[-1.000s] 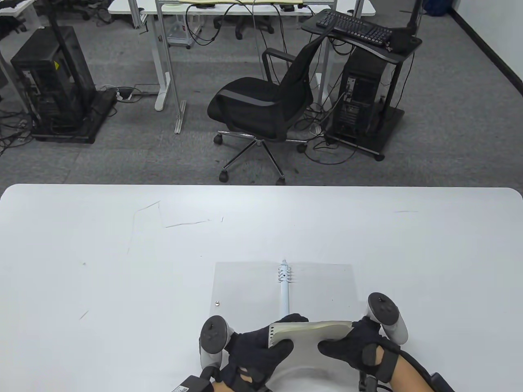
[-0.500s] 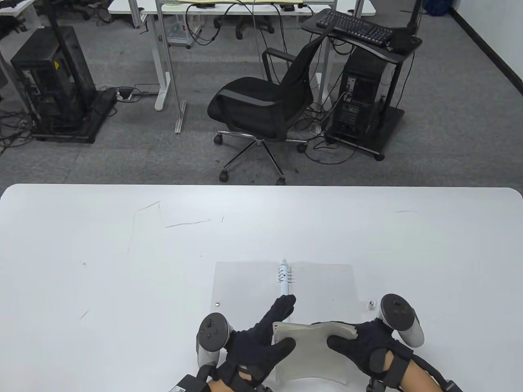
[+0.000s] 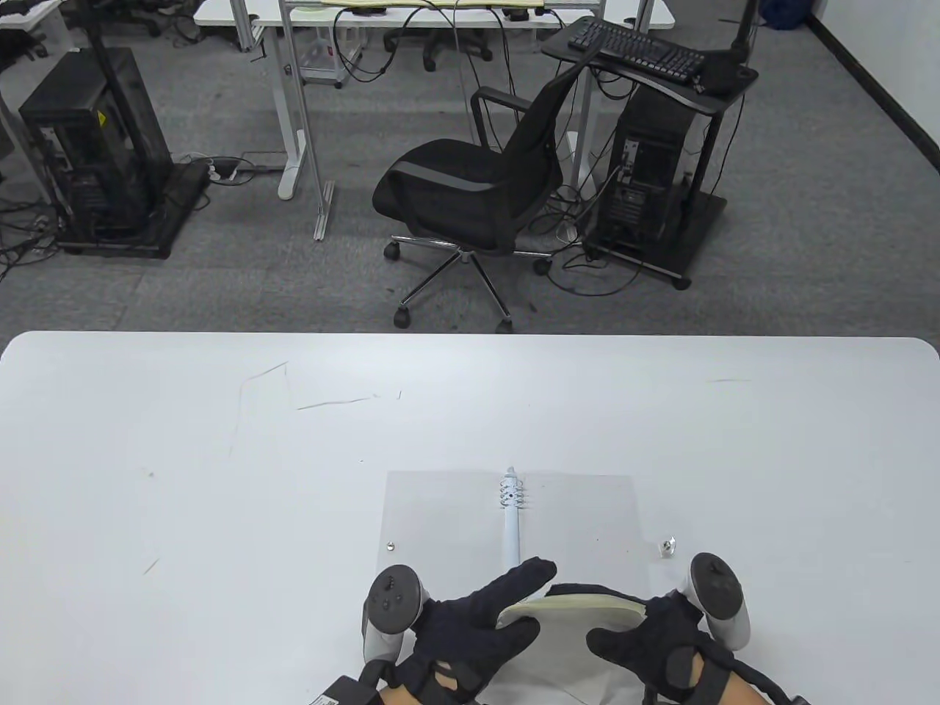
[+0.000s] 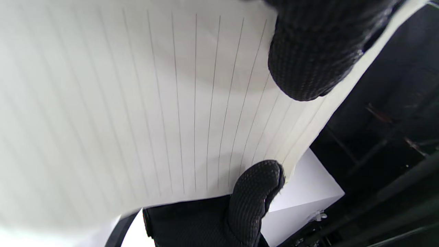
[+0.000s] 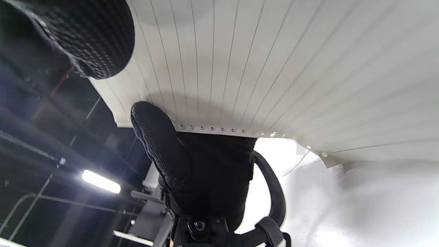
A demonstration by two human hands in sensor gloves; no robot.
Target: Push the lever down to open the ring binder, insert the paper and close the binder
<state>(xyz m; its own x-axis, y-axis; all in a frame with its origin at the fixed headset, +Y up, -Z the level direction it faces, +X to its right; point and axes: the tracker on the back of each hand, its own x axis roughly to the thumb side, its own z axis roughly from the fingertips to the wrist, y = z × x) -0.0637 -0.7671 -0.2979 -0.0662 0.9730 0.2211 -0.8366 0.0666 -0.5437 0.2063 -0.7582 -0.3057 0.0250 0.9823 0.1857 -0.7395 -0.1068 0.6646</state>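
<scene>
Paper (image 3: 573, 602) bowed, long axis left-right, pinched between left hand (image 3: 470, 631) and right hand (image 3: 653, 639) over open binder (image 3: 440, 514).

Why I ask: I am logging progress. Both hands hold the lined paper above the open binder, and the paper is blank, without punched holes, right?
Not quite. The right wrist view shows punched holes along the paper's edge. Both the left hand and right hand do hold it over the binder.

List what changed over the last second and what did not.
The paper, held up steep with its holed edge on show, has tipped flatter, bowing between the left hand and right hand. The left fingers have stretched out over its far edge. The right hand slid right, uncovering a small metal stud. Both hands keep hold; the binder stayed put.
</scene>
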